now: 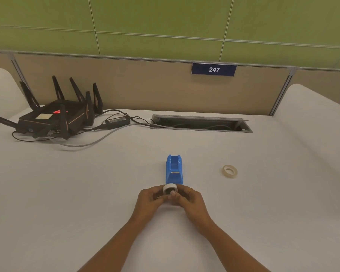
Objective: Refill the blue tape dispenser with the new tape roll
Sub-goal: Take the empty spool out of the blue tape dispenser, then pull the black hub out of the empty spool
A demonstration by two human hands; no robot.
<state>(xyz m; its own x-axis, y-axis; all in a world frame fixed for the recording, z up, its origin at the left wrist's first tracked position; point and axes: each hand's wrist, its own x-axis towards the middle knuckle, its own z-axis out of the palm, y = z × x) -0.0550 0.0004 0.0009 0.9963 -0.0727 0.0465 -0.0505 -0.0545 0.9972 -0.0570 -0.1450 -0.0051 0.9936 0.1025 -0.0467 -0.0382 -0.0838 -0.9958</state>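
The blue tape dispenser [174, 169] stands on the white table [86, 183], its long axis pointing away from me and its roll bay showing no tape. Just in front of its near end, both hands hold a small white tape roll [170, 188] with a dark hole in its middle. My left hand [150, 199] grips the roll from the left. My right hand [186, 199], with a ring on one finger, grips it from the right, thumb at the core. A second, cream-coloured tape roll [230, 171] lies flat on the table to the right of the dispenser.
A black router [55, 116] with several antennas sits at the back left, with a power brick [117, 121] and cables running to an open cable slot [200, 124] in the table. A beige partition with a "247" sign [214, 69] closes the back.
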